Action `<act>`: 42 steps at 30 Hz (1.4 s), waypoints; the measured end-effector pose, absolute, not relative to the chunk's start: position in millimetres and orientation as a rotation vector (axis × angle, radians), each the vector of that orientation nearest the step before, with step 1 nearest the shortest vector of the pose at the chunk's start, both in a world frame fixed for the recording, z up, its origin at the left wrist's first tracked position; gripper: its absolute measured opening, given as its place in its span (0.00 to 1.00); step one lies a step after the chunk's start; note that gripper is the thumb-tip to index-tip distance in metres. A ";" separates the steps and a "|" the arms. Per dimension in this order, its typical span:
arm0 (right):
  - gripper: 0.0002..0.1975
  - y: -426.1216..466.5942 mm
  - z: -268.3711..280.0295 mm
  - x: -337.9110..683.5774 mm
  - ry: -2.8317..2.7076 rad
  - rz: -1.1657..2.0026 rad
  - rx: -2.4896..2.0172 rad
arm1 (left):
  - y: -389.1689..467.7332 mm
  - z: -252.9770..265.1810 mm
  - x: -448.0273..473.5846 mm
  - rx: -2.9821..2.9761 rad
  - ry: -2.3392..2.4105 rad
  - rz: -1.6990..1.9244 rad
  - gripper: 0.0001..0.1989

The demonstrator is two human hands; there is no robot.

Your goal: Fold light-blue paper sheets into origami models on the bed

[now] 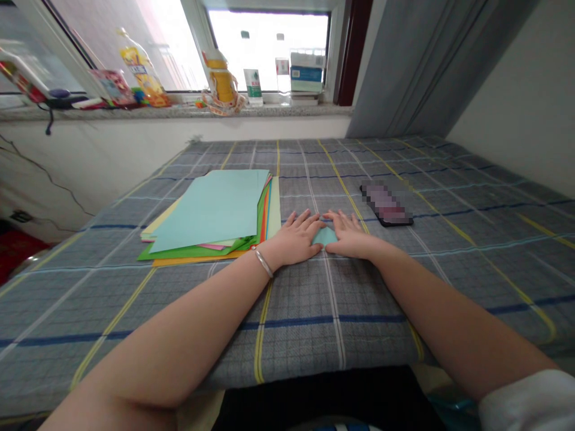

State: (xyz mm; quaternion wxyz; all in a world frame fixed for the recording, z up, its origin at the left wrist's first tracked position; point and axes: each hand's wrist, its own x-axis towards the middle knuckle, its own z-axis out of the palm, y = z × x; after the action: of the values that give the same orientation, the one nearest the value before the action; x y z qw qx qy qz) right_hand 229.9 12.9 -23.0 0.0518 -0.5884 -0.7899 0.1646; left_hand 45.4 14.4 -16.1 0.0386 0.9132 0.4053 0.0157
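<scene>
Pale-blue paper (325, 238) shows only between left hand (298, 238) and right hand (348, 235), both hands loosely spread, hiding its sides.

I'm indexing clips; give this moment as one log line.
left hand, right hand: on small pale blue paper | left: multicoloured paper stack | right: black-edged rectangular phone

Hands (294, 238) (348, 235) palm-down, near each other, arms (197, 323) (431, 305) outstretched
</scene>
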 end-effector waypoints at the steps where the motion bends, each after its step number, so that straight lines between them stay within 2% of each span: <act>1: 0.43 12.3 -22.6 230.4 -2.402 0.500 -1.801 | 14.8 -15.0 43.7 2.814 1.234 0.031 0.28; 12: 0.46 7.2 -19.7 239.5 -2.450 0.459 -1.877 | 12.2 -0.2 30.4 2.839 1.287 -0.115 0.30; 22: 0.46 5.6 -19.9 248.0 -2.463 0.395 -1.924 | 12.3 3.8 18.3 2.811 1.358 -0.039 0.35; 31: 0.50 6.6 -15.3 256.1 -2.468 0.510 -1.978 | 18.7 11.4 8.2 2.722 1.418 -0.127 0.39; 42: 0.46 4.7 -6.6 270.5 -2.575 0.489 -1.942 | 23.9 11.2 -2.2 2.650 1.467 -0.139 0.42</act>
State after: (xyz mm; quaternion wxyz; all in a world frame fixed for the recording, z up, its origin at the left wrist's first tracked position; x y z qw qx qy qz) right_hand 270.5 4.7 -6.6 -0.0602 -0.5944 -0.7878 0.1496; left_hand -2.2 23.9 11.2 0.0547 0.8727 0.4830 -0.0459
